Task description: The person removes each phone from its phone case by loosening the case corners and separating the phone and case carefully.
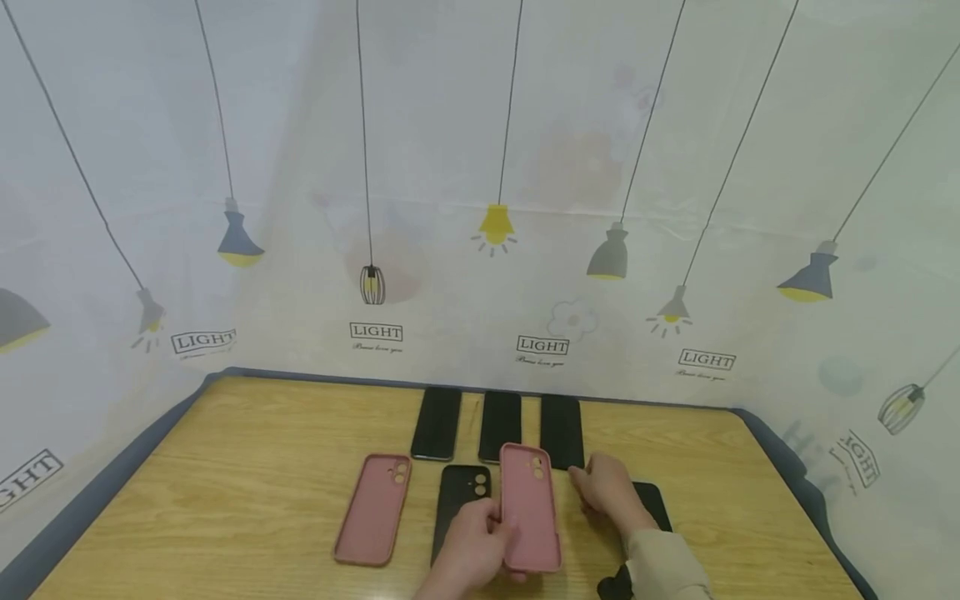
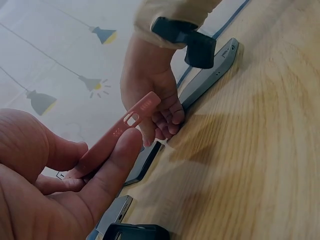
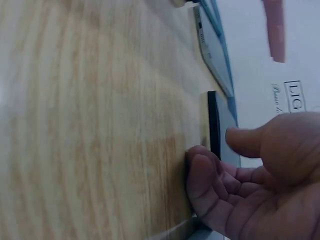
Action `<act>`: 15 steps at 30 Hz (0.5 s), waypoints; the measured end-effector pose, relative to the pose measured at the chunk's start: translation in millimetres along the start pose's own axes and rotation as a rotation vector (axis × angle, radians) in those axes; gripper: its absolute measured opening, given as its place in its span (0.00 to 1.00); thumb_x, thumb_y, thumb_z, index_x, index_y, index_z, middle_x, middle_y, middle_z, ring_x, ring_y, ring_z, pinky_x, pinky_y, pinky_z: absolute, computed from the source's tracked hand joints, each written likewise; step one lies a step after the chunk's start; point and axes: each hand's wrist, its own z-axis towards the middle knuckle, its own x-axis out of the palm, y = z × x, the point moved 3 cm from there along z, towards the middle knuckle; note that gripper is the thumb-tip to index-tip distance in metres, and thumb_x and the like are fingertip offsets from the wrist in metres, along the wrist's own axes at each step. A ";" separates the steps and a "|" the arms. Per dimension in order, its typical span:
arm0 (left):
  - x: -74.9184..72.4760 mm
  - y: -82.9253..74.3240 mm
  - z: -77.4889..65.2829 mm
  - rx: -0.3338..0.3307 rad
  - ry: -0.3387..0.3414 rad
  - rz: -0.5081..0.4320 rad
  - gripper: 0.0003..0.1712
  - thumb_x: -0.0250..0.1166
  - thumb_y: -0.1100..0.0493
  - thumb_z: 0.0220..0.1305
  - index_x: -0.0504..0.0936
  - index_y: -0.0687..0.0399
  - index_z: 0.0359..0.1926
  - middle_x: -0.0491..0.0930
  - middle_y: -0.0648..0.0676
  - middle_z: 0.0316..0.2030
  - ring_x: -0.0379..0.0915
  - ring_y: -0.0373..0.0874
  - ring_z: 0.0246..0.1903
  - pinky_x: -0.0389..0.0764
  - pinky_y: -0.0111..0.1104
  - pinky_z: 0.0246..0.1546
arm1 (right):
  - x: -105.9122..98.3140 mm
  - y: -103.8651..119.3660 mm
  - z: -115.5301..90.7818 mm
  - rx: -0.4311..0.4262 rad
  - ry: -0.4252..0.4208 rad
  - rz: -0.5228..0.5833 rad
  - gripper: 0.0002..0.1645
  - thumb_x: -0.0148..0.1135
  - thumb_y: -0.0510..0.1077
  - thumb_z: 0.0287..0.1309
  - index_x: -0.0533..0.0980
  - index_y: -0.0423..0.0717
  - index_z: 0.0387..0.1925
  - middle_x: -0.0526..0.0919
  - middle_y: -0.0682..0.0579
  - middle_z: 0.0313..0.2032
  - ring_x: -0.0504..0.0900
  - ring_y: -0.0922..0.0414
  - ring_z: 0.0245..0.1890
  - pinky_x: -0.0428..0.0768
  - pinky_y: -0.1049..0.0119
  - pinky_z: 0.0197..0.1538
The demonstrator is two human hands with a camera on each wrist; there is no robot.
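Note:
My left hand (image 1: 476, 542) grips a pink phone case (image 1: 531, 517) by its lower part, raised above the table with its hollow inside facing me. In the left wrist view the thumb and fingers pinch the sides of the case. My right hand (image 1: 606, 487) is at the lower right corner of the rightmost black phone (image 1: 561, 427) in the back row. In the right wrist view its thumb is apart from the curled fingers, with the fingertips right at the phone's edge (image 3: 215, 125).
Two more black phones (image 1: 437, 423) (image 1: 500, 421) lie along the back of the wooden table (image 1: 247, 467). Another pink case (image 1: 372, 510) lies at left, beside a black case (image 1: 452, 500) partly hidden by my left hand. A dark phone (image 1: 654, 502) lies partly behind my right forearm.

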 end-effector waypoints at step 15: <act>6.6 3.4 5.7 -0.054 -0.006 0.052 0.05 0.60 0.65 0.73 0.79 0.61 0.36 0.78 0.55 0.26 0.79 0.42 0.21 0.71 0.30 0.22 | -17.4 -15.2 -36.9 -0.042 -0.021 0.191 0.15 0.56 0.47 0.77 0.79 0.39 0.39 0.78 0.50 0.22 0.79 0.56 0.22 0.77 0.64 0.26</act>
